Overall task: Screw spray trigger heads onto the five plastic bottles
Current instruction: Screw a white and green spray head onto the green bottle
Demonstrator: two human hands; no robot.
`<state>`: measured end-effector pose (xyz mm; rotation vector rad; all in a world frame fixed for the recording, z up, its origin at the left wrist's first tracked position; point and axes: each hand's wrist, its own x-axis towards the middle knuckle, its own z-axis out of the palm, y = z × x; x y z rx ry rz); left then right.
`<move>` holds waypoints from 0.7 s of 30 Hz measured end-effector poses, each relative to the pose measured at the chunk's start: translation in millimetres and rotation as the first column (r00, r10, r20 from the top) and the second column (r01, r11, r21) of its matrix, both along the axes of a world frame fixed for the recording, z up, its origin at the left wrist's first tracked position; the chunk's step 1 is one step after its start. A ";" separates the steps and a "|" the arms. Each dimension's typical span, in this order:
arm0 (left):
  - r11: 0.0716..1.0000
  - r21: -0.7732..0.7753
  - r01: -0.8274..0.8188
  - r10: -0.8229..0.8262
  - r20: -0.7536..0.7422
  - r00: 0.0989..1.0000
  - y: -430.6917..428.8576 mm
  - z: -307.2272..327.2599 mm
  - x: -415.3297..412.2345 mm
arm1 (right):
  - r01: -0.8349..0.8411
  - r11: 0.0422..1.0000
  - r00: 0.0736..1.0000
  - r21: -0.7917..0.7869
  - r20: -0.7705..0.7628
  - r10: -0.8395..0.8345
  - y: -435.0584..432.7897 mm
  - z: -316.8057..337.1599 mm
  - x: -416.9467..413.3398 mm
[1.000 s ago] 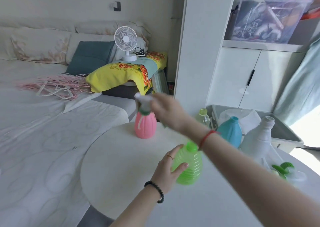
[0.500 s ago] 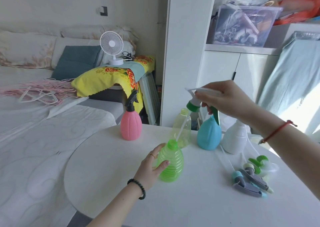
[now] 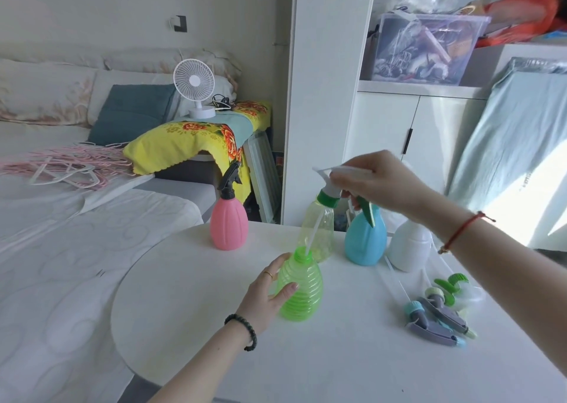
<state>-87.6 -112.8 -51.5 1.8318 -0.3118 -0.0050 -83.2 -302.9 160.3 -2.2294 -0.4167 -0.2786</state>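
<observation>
My left hand (image 3: pixel 267 295) grips the ribbed green bottle (image 3: pixel 301 289), which stands upright on the round white table (image 3: pixel 306 356). My right hand (image 3: pixel 380 181) holds a white and green spray trigger head (image 3: pixel 329 192) above it, and the thin dip tube (image 3: pixel 311 233) reaches down into the bottle's neck. At the back left a pink bottle (image 3: pixel 228 224) carries a black trigger head (image 3: pixel 230 180). A clear yellowish bottle (image 3: pixel 322 233), a blue bottle (image 3: pixel 365 240) and a white bottle (image 3: pixel 409 246) stand behind, all without heads.
Several loose trigger heads (image 3: pixel 438 313) lie on the table's right side. A bed (image 3: pixel 61 249) borders the table on the left, with pink hangers (image 3: pixel 61 166) and a white fan (image 3: pixel 196 86). A white cabinet (image 3: pixel 399 138) stands behind the table.
My right hand left the pink bottle and brought a trigger head over the green bottle. The dip tube has gone down into the neck. My left hand stays on the bottle.
</observation>
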 end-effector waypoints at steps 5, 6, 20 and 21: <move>1.000 0.015 0.006 -0.006 0.003 1.000 -3.6 0.3 2.9 | -0.026 0.956 0.999 -0.292 -0.027 0.019 12.9 -48.7 14.6; 1.000 0.013 0.006 -0.006 0.001 1.000 -4.2 0.2 3.5 | -0.045 0.933 0.999 -0.358 -0.019 0.041 13.8 -54.6 16.7; 1.000 0.009 0.014 -0.014 0.014 1.000 -6.8 2.1 4.4 | -0.165 0.804 0.986 -0.571 -0.093 0.136 23.0 -62.0 27.8; 1.000 0.007 0.013 -0.013 0.022 1.000 -7.1 2.2 4.4 | -0.160 0.804 0.987 -0.572 -0.092 0.131 25.2 -61.8 27.4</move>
